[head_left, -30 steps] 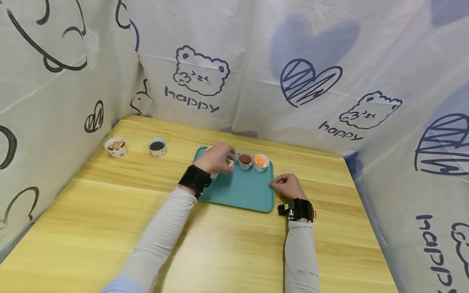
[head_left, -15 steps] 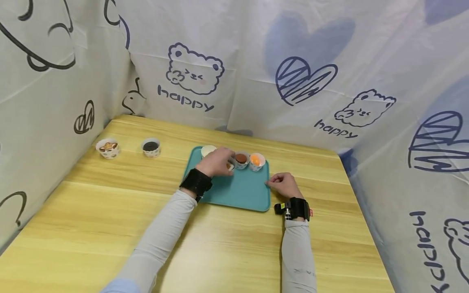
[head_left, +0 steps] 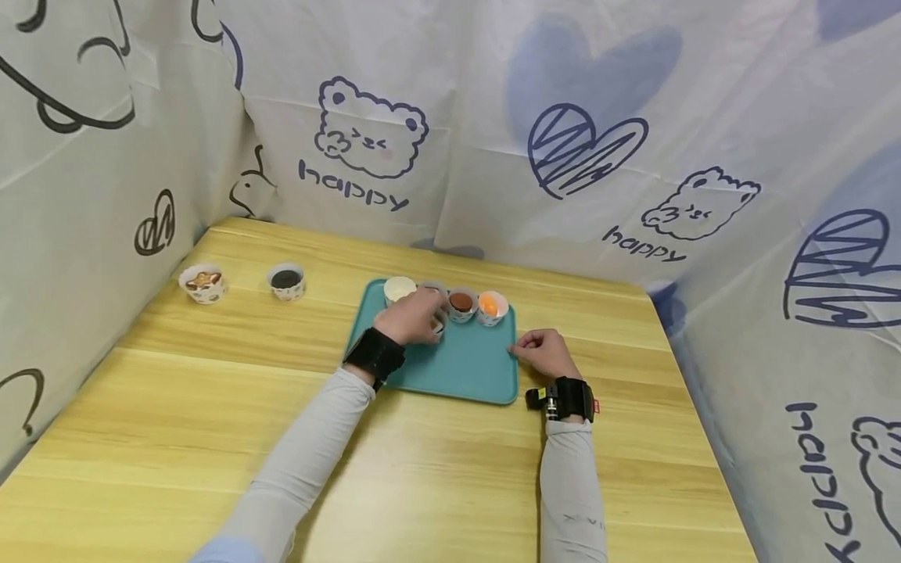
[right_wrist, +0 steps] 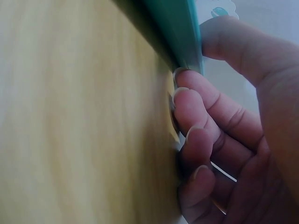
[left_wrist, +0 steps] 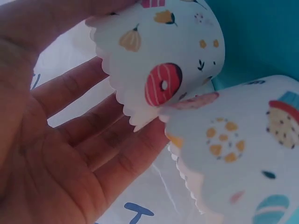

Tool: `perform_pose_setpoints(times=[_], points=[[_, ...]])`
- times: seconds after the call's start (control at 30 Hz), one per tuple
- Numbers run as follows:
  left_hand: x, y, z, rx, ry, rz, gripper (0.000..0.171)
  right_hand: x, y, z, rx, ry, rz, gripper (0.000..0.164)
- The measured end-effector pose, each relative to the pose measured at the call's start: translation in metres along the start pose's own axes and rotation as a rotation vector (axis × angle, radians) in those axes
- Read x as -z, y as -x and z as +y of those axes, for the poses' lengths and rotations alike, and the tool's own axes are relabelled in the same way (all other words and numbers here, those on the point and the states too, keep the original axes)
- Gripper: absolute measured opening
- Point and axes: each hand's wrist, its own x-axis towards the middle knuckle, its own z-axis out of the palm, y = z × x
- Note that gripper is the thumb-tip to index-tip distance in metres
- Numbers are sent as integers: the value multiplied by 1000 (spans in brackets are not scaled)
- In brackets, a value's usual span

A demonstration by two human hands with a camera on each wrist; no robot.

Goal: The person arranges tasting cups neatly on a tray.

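Observation:
My left hand is over the left half of the teal tray. Its thumb and fingers grip a paper baking cup printed with a pink doughnut. A second printed paper cup stands right beside it in the left wrist view. In the head view the hand mostly covers the held cup. Along the tray's back edge are a cup with a pale top, a cup with a brown round filling and one with an orange filling. My right hand pinches the tray's right rim between thumb and fingers.
On the wooden table, left of the tray, stand a cup with black contents and a cup holding a brown star-like piece. Printed white cloth hangs behind the table and along its sides.
The left hand has come slightly down toward the tray's front with its cup, uncovering the pale-topped cup behind. The right hand stays at the tray rim. The head view has shifted a little.

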Motion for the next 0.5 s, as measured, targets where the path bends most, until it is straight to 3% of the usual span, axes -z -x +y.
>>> perform_pose_setpoints(times=[0.5], points=[[2, 6, 0, 28, -64, 41, 31, 0, -1, 0, 1, -7, -4, 23]])
